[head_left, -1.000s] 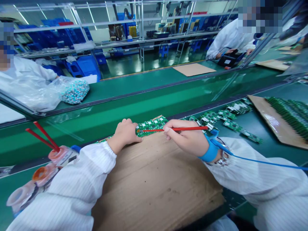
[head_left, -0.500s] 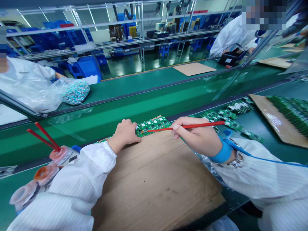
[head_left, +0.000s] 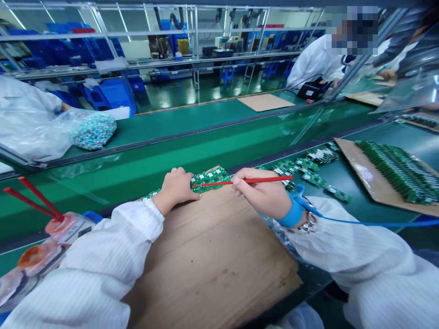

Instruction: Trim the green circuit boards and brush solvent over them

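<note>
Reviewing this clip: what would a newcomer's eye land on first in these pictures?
Most striking is the right hand at centre, holding a thin red-handled brush with its tip on green circuit boards, while the left hand rests on those boards. A blue wrist strap stands out on the right wrist, and packed rows of boards lie on a cardboard sheet at far right.

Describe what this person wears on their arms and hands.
The left hand and right hand are bare, ungloved. White, faintly striped sleeves end in gathered cuffs. The right wrist wears a blue strap with a thin blue cable and a metal bracelet.
</note>
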`<state>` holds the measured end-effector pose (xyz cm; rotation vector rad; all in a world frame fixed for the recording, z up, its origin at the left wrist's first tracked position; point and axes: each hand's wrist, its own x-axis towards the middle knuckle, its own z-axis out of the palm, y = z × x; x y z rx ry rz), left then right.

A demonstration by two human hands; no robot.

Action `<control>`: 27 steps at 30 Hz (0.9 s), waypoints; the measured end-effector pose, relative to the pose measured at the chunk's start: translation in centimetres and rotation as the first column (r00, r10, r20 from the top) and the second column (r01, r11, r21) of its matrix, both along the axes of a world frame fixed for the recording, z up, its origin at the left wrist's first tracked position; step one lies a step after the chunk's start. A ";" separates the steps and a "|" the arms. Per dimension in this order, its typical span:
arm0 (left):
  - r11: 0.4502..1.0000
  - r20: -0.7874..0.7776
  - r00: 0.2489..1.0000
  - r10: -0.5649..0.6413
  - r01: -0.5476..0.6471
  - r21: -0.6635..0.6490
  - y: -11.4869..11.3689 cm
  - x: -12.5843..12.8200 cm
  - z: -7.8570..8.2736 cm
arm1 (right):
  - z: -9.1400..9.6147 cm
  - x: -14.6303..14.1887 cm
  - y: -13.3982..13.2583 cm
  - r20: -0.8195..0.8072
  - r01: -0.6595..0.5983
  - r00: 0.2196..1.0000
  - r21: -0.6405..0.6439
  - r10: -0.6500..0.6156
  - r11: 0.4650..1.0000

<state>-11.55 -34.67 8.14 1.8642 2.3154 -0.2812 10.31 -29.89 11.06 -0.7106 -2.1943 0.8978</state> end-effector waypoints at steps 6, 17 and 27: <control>1.000 0.006 1.000 0.021 -0.021 0.006 0.1 -0.1 -0.3 | 0.4 0.8 -0.3 0.043 -0.016 0.999 0.075 0.013 0.997; 0.999 0.026 0.999 0.041 -0.041 -0.004 0.4 0.4 0.1 | 0.8 2.2 0.5 -0.064 0.100 0.993 0.026 -0.098 0.995; 0.998 0.013 0.999 0.047 -0.047 0.028 1.7 1.7 0.1 | -0.3 1.7 1.3 -0.033 0.124 0.992 -0.001 -0.124 0.992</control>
